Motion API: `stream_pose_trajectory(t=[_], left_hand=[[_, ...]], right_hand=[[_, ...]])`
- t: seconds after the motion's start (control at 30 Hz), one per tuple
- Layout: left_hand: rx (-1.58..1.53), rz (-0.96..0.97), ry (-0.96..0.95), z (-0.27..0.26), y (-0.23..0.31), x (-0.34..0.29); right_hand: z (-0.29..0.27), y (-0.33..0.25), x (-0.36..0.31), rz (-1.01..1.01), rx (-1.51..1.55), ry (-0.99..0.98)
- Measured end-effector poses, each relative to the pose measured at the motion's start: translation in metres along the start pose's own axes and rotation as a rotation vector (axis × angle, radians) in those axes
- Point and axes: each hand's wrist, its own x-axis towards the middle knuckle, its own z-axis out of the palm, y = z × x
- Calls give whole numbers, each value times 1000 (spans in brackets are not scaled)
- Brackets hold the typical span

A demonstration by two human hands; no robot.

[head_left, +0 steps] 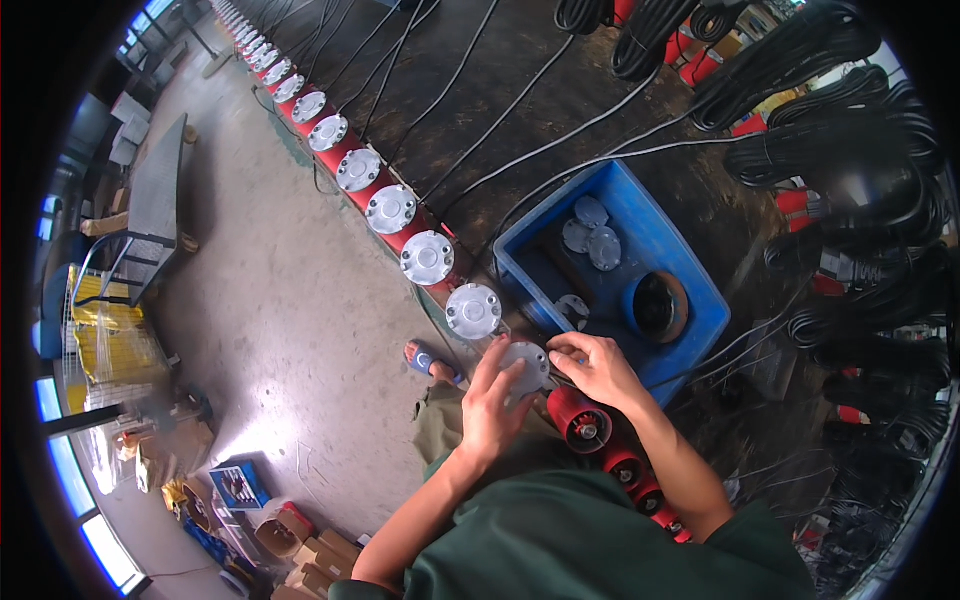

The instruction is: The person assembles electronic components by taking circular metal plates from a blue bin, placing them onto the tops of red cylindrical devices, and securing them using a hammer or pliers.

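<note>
At the near end of a long row of red pump bodies (345, 170) on the bench, both hands meet over one grey round cover (527, 362). Left hand (490, 405) lies spread on the cover, fingers extended and loosely curved, pressing rather than clasping. Right hand (598, 366) pinches the cover's far edge, fingers nearly closed. An uncapped red body (581, 420) stands just beside. Blue crate (690, 290) behind holds spare covers (590, 235). Black cables (830, 130) lie coiled beyond.
</note>
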Motion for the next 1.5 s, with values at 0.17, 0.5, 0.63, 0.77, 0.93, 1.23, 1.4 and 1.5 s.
stream_pose_trajectory(t=[0.17, 0.5, 0.63, 0.77, 0.93, 1.23, 1.4, 1.5], left_hand=[[-179, -127, -35, -3, 3, 2], [-649, -551, -173, 29, -77, -9], [-695, -558, -168, 37, -73, -13], [-713, -531, -191, 39, -82, -10], [-764, -562, -203, 36, -83, -7], [-583, -425, -83, 52, -90, -13], [-771, -388, -109, 59, -94, -12], [-886, -536, -152, 37, -75, -3]], right_hand=[[32, -16, 24, -286, -210, 281], [78, -13, 75, -163, -616, 401], [75, -22, 75, -24, -688, 328], [78, -21, 74, -153, -644, 382], [78, -22, 80, -34, -611, 249], [84, -12, 82, -3, -755, 385], [63, -23, 77, -62, -612, 335], [15, -37, 62, -238, -147, 459]])
